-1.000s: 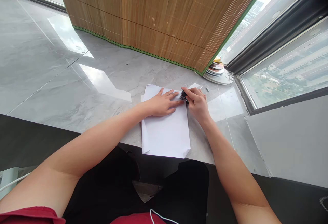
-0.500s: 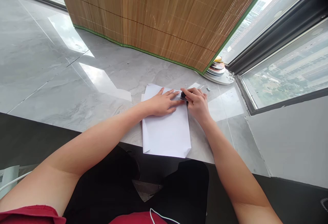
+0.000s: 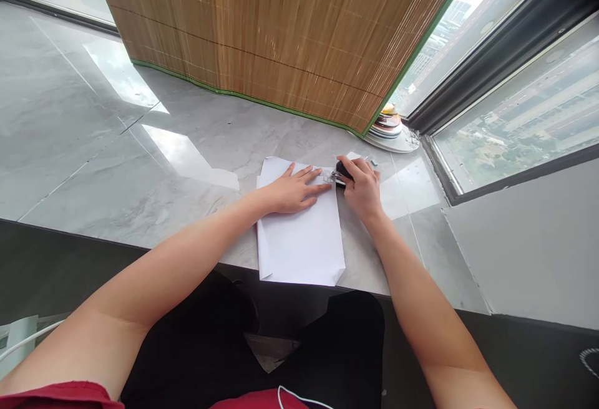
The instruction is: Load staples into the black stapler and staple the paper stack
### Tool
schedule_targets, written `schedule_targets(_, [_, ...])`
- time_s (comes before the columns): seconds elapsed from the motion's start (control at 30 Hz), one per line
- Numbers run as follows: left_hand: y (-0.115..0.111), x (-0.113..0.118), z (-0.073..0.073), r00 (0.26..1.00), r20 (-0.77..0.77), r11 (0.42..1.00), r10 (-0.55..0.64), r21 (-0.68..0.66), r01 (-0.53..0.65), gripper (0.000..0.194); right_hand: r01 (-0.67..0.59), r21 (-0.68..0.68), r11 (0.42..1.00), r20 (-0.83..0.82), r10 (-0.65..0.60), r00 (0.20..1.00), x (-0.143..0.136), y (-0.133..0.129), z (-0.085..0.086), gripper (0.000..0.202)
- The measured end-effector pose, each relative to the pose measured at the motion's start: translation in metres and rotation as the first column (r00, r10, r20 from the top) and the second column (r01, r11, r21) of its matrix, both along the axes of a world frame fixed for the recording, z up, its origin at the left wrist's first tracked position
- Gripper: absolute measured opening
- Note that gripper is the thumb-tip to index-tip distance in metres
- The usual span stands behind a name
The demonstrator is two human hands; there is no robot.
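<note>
White paper (image 3: 299, 244) lies on the grey marble-look counter, with its lower corners creased or folded. My left hand (image 3: 294, 192) rests flat on its upper part, fingers spread toward the right edge. At that edge my right hand (image 3: 362, 187) is closed around a black stapler (image 3: 344, 171). The stapler's metal front end reaches over the paper's upper right side, close to my left fingertips. Many small staple-like metal marks (image 3: 327, 175) show on the paper there. My right palm hides the rear of the stapler.
A bamboo blind (image 3: 262, 35) with green edging hangs down to the counter (image 3: 187, 110) at the back. Stacked plates (image 3: 390, 131) stand in the corner by the window frame (image 3: 486, 53). A small grey piece (image 3: 374, 163) lies beyond my right hand.
The stapler's black top has tilted up and shifted slightly right with my right hand, baring more metal and the marks on the paper. My left hand stays flat in place.
</note>
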State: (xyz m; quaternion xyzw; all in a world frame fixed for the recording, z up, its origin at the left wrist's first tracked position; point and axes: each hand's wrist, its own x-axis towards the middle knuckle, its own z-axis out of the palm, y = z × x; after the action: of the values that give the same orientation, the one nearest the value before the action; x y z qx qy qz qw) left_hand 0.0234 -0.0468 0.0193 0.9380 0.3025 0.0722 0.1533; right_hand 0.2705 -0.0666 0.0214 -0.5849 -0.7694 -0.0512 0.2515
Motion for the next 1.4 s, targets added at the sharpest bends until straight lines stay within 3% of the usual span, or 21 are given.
schedule_targets(0.1, [0.0, 0.0, 0.002, 1.0, -0.02, 1.0, 0.006, 0.006, -0.006, 0.056, 0.088, 0.018, 0.996, -0.1, -0.086, 0.991, 0.015, 0.008, 0.0, 0.054])
schedule_targets(0.3, [-0.001, 0.001, 0.006, 0.995, -0.095, 1.0, 0.025, 0.008, -0.024, 0.066, 0.047, -0.026, 0.999, -0.18, -0.051, 0.982, 0.034, 0.017, 0.001, 0.059])
schedule_targets(0.47, [0.0, 0.001, 0.004, 0.993, -0.107, 0.999, 0.048, 0.005, -0.048, 0.069, 0.144, -0.15, 0.978, -0.153, -0.167, 0.974, 0.045, 0.016, -0.001, 0.029])
schedule_targets(0.53, [0.002, 0.0, 0.004, 0.995, -0.096, 0.999, 0.039, -0.007, -0.04, 0.071, 0.192, -0.14, 0.971, -0.171, -0.215, 0.962, 0.042, 0.015, 0.0, 0.017])
schedule_targets(0.63, [0.008, -0.003, 0.007, 0.999, -0.024, 0.999, 0.035, -0.004, -0.035, 0.074, 0.223, -0.048, 0.974, -0.275, -0.228, 0.934, 0.025, 0.013, 0.008, 0.021])
schedule_targets(0.73, [0.02, -0.008, 0.01, 0.976, 0.149, 0.983, 0.158, 0.064, -0.169, 0.062, 0.139, -0.012, 0.99, -0.362, -0.134, 0.923, -0.003, 0.006, 0.018, 0.028])
schedule_targets(0.8, [0.029, -0.014, 0.01, 0.908, 0.272, 0.932, 0.318, 0.085, -0.352, 0.048, 0.024, -0.042, 0.999, -0.377, -0.038, 0.926, -0.024, -0.003, 0.02, 0.028])
schedule_targets(0.87, [0.037, -0.02, 0.008, 0.8, 0.373, 0.845, 0.47, 0.07, -0.53, 0.038, -0.081, -0.086, 0.993, -0.366, 0.045, 0.929, -0.042, -0.012, 0.017, 0.025])
schedule_targets(0.93, [0.044, -0.027, 0.007, 0.697, 0.449, 0.765, 0.56, 0.044, -0.643, 0.032, -0.155, -0.115, 0.981, -0.334, 0.108, 0.936, -0.057, -0.022, 0.011, 0.019])
schedule_targets(1.0, [0.047, -0.031, 0.005, 0.635, 0.501, 0.724, 0.589, 0.023, -0.69, 0.029, -0.195, -0.129, 0.972, -0.294, 0.15, 0.944, -0.068, -0.028, 0.005, 0.014])
schedule_targets(1.07, [0.05, -0.033, 0.003, 0.607, 0.537, 0.721, 0.586, -0.005, -0.693, 0.026, -0.226, -0.144, 0.963, -0.272, 0.181, 0.945, -0.071, -0.03, 0.003, 0.015])
schedule_targets(1.17, [0.055, -0.035, 0.001, 0.534, 0.608, 0.731, 0.588, -0.117, -0.672, 0.023, -0.284, -0.136, 0.949, -0.381, 0.214, 0.899, -0.053, -0.019, 0.009, 0.027])
schedule_targets(1.23, [0.06, -0.039, -0.001, 0.425, 0.665, 0.721, 0.614, -0.254, -0.644, 0.024, -0.23, -0.089, 0.969, -0.545, 0.146, 0.826, -0.023, -0.002, 0.012, 0.035])
schedule_targets(1.3, [0.066, -0.044, -0.002, 0.261, 0.702, 0.684, 0.662, -0.425, -0.593, 0.027, -0.001, -0.057, 0.998, -0.683, -0.039, 0.73, 0.015, 0.016, 0.009, 0.046])
schedule_targets(1.4, [0.074, -0.053, -0.004, 0.01, 0.687, 0.612, 0.727, -0.641, -0.464, 0.03, 0.249, -0.192, 0.949, -0.763, -0.304, 0.571, 0.063, 0.034, -0.006, 0.047])
